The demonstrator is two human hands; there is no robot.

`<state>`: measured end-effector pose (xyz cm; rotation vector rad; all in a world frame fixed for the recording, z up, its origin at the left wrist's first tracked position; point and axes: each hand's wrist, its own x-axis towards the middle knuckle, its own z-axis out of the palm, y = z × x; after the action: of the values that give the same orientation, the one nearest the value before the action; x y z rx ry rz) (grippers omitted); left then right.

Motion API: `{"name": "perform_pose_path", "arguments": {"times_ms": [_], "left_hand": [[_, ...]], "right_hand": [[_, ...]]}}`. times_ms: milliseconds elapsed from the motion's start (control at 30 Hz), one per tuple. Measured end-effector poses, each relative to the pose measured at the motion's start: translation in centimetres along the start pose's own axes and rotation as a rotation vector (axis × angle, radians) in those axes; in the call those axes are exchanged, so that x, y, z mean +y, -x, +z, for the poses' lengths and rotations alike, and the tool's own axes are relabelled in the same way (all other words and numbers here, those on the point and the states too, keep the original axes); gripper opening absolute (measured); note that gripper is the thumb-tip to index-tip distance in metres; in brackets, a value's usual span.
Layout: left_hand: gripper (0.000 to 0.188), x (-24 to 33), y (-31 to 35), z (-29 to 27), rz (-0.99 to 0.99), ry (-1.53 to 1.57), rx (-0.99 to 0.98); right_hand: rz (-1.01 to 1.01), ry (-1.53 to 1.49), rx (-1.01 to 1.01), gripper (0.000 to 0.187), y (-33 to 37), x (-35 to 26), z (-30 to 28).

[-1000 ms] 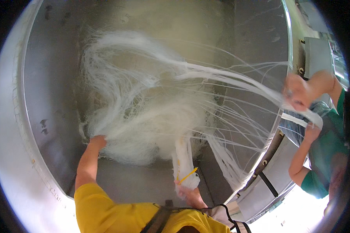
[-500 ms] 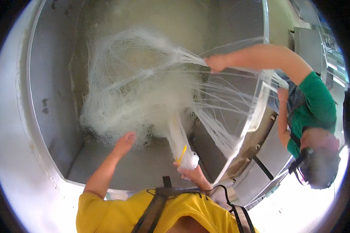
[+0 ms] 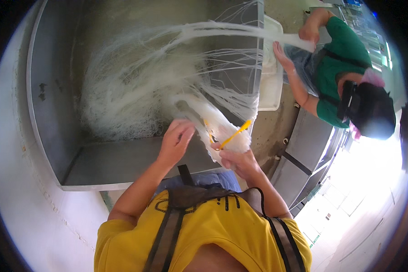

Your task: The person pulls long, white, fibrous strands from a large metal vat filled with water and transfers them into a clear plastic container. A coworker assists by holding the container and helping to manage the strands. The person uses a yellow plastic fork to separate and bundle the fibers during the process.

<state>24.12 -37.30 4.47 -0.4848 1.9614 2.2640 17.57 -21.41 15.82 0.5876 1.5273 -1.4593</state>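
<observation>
My right hand (image 3: 239, 162) is closed round the lower end of a thick bundle of wet white strands (image 3: 213, 117), and a yellow tie (image 3: 234, 135) sticks out beside its fingers. From there the bundle runs up and left, back toward the tank. My left hand (image 3: 176, 141) is close to the bundle's left side, its fingers smeared by motion; whether they grip any strands cannot be made out. A large tangled mass of fine white strands (image 3: 122, 90) lies in the grey metal tank (image 3: 109, 165).
A co-worker in a green shirt (image 3: 347, 50) at the right holds a hank of strands (image 3: 249, 31) drawn across the tank's right rim. Loose strands hang over that rim. Beyond it stands a white tray (image 3: 269, 97), with a metal cabinet (image 3: 299, 165) nearer me.
My right hand has lifted the tied bundle up and rightward. My left hand has moved right, close to it. The co-worker's hands have drawn the strands farther right, past the rim.
</observation>
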Motion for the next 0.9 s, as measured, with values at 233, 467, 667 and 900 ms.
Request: {"name": "perform_pose_path", "arguments": {"times_ms": [233,467,667,900], "left_hand": [[0.02,5.6,-0.1,2.4,0.254,-0.378,-0.092],[0.032,7.3,7.6,-6.4,-0.068,-0.205,0.541],[0.017,2.5,21.5,-17.3,-0.103,0.493,1.107],[0.011,-7.1,39.0,-27.7,0.255,0.959,1.718]], "right_hand": [[0.011,0.156,-0.092,0.029,-0.5,2.7,0.4],[-0.079,0.039,-0.144,0.038,-1.3,6.1,-1.9],[-0.124,0.037,-0.109,0.029,-0.1,7.0,-5.3],[-0.272,0.11,0.004,0.047,4.8,2.3,-7.3]]}}
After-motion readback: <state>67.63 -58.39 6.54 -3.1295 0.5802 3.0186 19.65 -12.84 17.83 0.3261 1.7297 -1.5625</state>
